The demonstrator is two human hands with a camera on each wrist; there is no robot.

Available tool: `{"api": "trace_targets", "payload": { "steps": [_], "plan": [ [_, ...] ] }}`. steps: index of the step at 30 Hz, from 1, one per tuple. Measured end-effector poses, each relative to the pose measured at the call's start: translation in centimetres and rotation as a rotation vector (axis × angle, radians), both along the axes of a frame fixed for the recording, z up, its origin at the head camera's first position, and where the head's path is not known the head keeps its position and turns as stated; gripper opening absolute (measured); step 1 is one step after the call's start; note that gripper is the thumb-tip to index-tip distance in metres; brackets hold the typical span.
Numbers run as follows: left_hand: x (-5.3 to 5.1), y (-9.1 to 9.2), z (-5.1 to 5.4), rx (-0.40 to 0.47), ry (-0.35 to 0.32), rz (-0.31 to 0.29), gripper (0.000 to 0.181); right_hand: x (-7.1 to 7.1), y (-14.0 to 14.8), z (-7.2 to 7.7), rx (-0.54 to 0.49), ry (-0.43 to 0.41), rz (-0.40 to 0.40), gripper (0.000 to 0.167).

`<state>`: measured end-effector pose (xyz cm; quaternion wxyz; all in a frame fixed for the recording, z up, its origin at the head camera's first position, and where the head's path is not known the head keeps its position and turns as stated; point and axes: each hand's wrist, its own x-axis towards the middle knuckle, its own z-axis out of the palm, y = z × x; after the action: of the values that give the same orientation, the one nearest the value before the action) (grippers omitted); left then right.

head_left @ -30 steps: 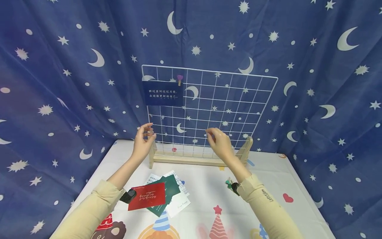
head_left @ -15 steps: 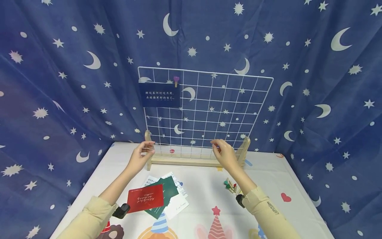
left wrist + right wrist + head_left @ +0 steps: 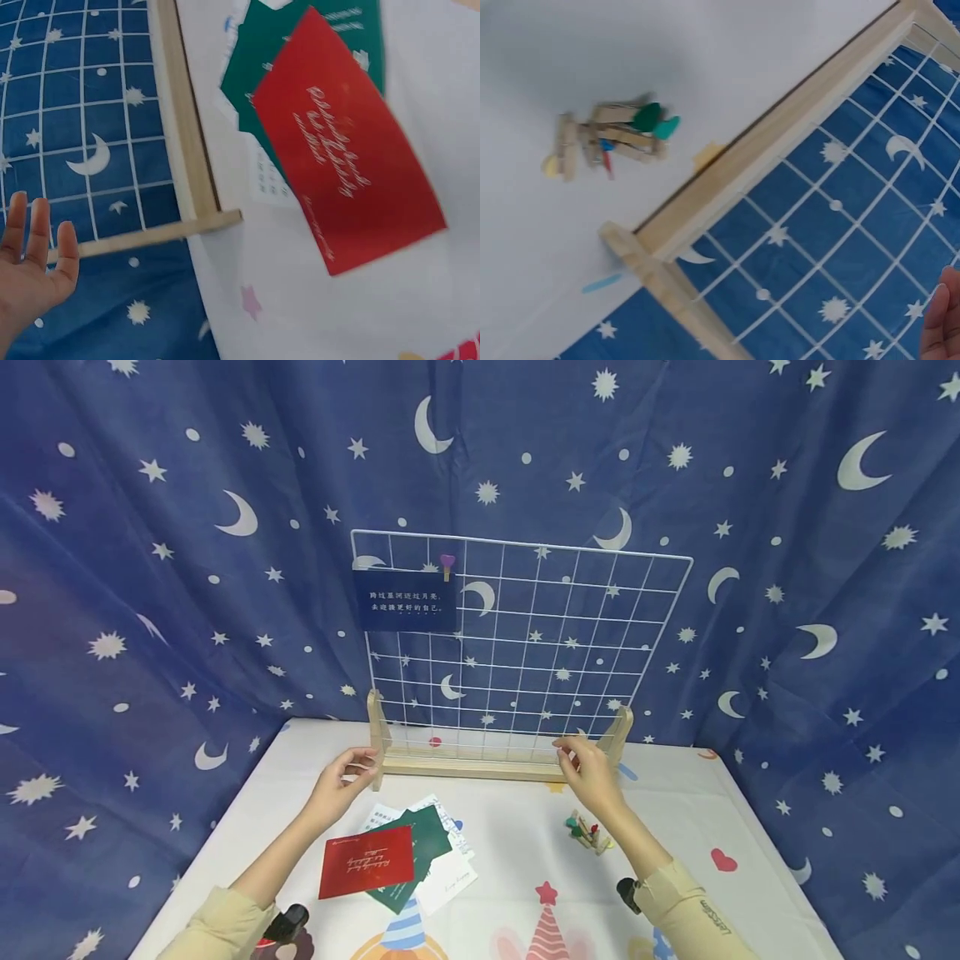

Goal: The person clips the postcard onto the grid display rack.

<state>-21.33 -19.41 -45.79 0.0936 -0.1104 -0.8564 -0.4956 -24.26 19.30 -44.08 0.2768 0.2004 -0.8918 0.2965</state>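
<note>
My left hand (image 3: 339, 787) is at the left foot of a wooden stand (image 3: 472, 768), loosely curled and holding nothing. The right hand (image 3: 591, 772), also holding nothing, is in front of the stand's right end. The stand bears a white wire grid (image 3: 521, 542). A dark blue card (image 3: 405, 620) with white writing hangs at its upper left, with a purple heart clothespin (image 3: 447, 561) at the card's top right corner. On the table below my left hand lies a pile with a red card (image 3: 345, 150) on top of a green card (image 3: 429, 835). Several small wooden clothespins (image 3: 622, 136) lie below my right hand.
White cards (image 3: 447, 883) stick out from under the green one. A white tablecloth (image 3: 510, 843) with cartoon prints covers the table. Behind the grid hangs a blue curtain (image 3: 540, 435) with moons and stars.
Both hands have come down from in front of the grid towards the table and moved farther apart. The clothespin heap, earlier partly behind my right arm, is now in full view.
</note>
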Motion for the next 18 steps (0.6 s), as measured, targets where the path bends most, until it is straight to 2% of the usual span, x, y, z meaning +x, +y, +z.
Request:
{"api": "trace_targets", "payload": {
  "steps": [11,18],
  "plan": [
    [1.4,-2.6,-2.5,-0.154,-0.078,0.000,0.049,1.0,2.5,-2.2,0.010,-0.065,-0.056,0.012],
    [2.1,-3.3,-4.0,-0.193,-0.116,0.031,0.052,1.6,3.7,-3.6,0.020,-0.072,-0.091,0.012]
  ]
}}
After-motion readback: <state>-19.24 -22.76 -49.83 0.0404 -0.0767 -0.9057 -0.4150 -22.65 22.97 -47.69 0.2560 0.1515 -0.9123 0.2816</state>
